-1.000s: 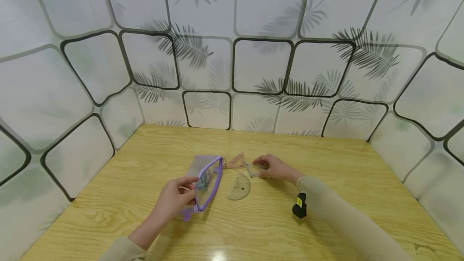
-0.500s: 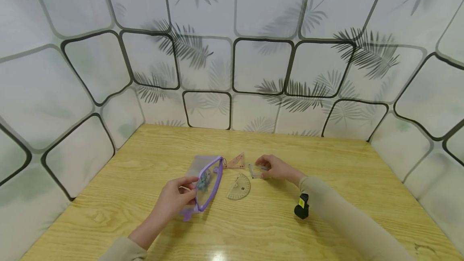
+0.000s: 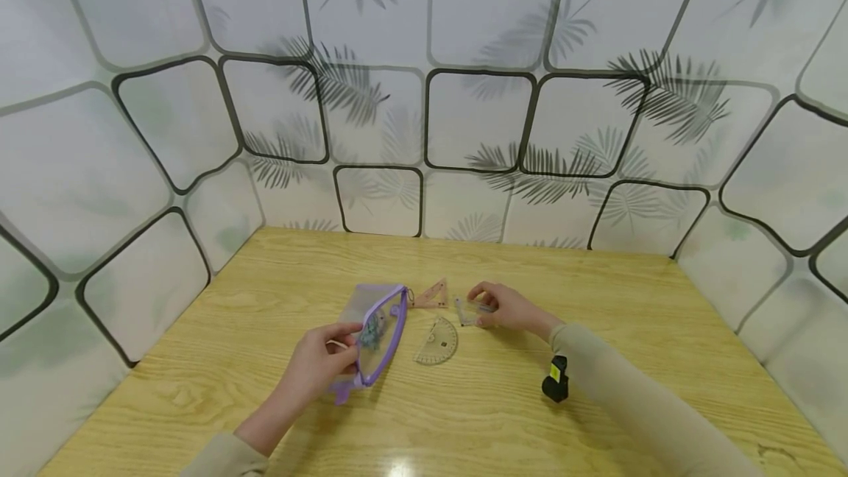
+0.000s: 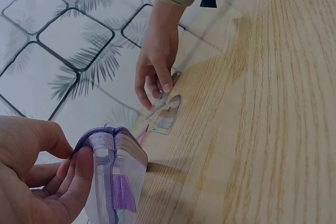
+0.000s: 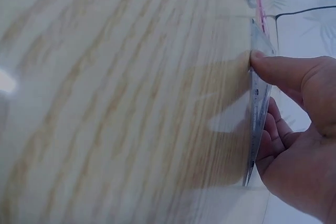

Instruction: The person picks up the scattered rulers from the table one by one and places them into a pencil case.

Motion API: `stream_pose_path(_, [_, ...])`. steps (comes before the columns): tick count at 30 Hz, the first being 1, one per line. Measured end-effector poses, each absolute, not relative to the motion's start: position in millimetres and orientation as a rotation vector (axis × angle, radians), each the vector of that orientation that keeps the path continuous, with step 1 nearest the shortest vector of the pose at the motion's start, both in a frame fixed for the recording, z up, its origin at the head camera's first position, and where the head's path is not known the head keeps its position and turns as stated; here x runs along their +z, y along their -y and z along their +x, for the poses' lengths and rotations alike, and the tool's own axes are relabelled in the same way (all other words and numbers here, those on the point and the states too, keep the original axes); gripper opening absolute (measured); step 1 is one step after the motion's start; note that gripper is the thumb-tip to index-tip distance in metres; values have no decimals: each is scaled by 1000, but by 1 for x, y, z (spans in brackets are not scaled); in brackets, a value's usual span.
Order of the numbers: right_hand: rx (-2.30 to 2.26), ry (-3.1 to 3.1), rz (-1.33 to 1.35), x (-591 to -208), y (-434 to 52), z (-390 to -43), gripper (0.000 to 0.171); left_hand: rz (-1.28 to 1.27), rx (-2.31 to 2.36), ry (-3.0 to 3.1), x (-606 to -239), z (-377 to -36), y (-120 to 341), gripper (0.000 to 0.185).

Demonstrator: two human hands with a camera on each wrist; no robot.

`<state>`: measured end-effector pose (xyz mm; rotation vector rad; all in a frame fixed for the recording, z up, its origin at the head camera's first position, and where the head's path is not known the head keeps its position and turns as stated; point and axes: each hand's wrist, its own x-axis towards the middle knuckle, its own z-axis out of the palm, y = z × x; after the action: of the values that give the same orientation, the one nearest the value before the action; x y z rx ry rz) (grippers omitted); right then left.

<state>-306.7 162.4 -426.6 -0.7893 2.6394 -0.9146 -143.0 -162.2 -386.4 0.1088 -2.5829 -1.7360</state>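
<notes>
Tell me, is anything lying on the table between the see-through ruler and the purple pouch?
Yes. The clear half-round protractor and the pinkish triangle set square lie between the clear ruler in the right hand and the purple mesh pouch.

Wore long beige sleeves point(image 3: 636, 403) on both arms, cuffs ending just behind bare hands. Carried small black camera unit point(image 3: 555, 379) with yellow label strapped under right wrist, just behind right hand point(image 3: 506, 308). No rings, no gloves.

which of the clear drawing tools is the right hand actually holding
The clear ruler, pinched in the right hand; the protractor and pink set square lie untouched.
</notes>
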Motion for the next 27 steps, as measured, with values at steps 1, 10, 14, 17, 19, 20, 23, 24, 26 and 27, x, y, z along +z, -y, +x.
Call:
stream_pose_path(1, [-915, -2635, -795, -426, -163, -307, 40, 112, -1738, 2582, -386, -143, 162, 40])
stream_pose_path(10, [-950, -2587, -777, -423, -163, -305, 43, 111, -1731, 2579, -387, -143, 162, 39])
stream_pose_path(14, [-951, -2579, -775, -422, -163, -303, 45, 101, -1724, 2582, -388, -144, 163, 39])
stream_pose_path(17, [-945, -2578, -778, -421, -163, -303, 46, 80, -1715, 2581, -389, -145, 163, 40])
stream_pose_path(19, [-941, -2577, -789, -421, -164, -303, 46, 74, -1717, 2579, -390, -145, 163, 40])
stream_pose_path(20, [-940, -2576, -794, -421, -164, -303, 46, 80, -1723, 2574, -390, -145, 162, 40])
stream_pose_path(23, [-944, -2569, -799, -421, -165, -303, 46, 90, -1730, 2574, -390, -145, 162, 40])
stream_pose_path(24, [-946, -2566, -800, -421, -165, -303, 46, 86, -1731, 2573, -389, -144, 162, 40])
stream_pose_path(26, [-943, -2568, -804, -420, -165, -303, 45, 101, -1739, 2572, -389, -144, 162, 39])
stream_pose_path(27, [-937, -2572, -806, -421, -165, -303, 44, 103, -1739, 2572, -389, -144, 162, 40])
